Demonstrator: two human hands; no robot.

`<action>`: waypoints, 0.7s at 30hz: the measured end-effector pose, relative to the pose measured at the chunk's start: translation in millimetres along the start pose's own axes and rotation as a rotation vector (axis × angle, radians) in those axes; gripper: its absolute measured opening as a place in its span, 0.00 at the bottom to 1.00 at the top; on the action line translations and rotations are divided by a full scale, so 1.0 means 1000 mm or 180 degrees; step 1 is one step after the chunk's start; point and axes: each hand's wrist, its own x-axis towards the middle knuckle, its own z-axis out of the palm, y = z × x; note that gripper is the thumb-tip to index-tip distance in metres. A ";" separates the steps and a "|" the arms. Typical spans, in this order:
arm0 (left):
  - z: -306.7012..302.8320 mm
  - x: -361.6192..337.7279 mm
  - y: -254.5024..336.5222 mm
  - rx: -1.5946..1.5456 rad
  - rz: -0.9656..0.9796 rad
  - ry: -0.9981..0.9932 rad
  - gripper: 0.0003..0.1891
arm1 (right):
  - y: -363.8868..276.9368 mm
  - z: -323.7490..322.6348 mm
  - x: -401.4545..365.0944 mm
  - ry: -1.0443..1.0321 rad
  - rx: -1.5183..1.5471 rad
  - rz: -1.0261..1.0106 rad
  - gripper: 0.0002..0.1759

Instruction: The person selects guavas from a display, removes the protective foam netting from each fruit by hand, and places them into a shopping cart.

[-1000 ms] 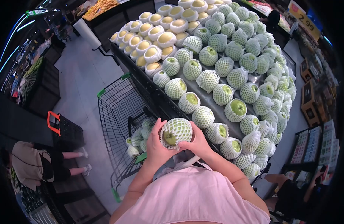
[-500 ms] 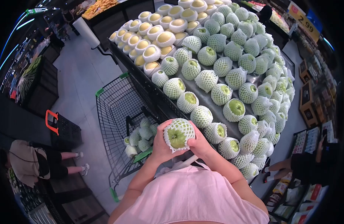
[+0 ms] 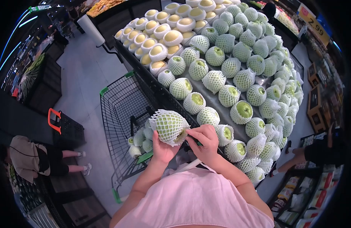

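White foam mesh, diamond-patterned, sleeves round green melon (image 3: 169, 126), held between cart and display front. Your left hand (image 3: 163, 149) cups it from below, fingers curled round. Your right hand (image 3: 206, 142) pinches net edge at its side. Black wire cart (image 3: 120, 106), green trim. Sloped grey display (image 3: 220, 109): netted green and yellow fruit. Yellow sign (image 3: 314, 26): "2.99". Grey shop floor (image 3: 84, 79).

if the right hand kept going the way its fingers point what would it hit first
The netted melon held in the left hand. The right hand points left, its fingertips at the net's open edge, seemingly touching it.
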 end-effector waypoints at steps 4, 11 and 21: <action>0.002 0.002 -0.001 -0.0381 -0.0143 -0.0039 0.43 | -0.003 0.007 0.003 0.0088 -0.0333 -0.0144 0.21; -0.004 -0.002 -0.007 -0.0099 0.0185 0.0107 0.37 | -0.008 0.007 0.003 0.0021 -0.0624 0.0320 0.31; 0.004 -0.001 -0.008 0.0031 0.0262 0.0310 0.39 | -0.005 0.004 -0.002 -0.0131 -0.0425 0.0628 0.30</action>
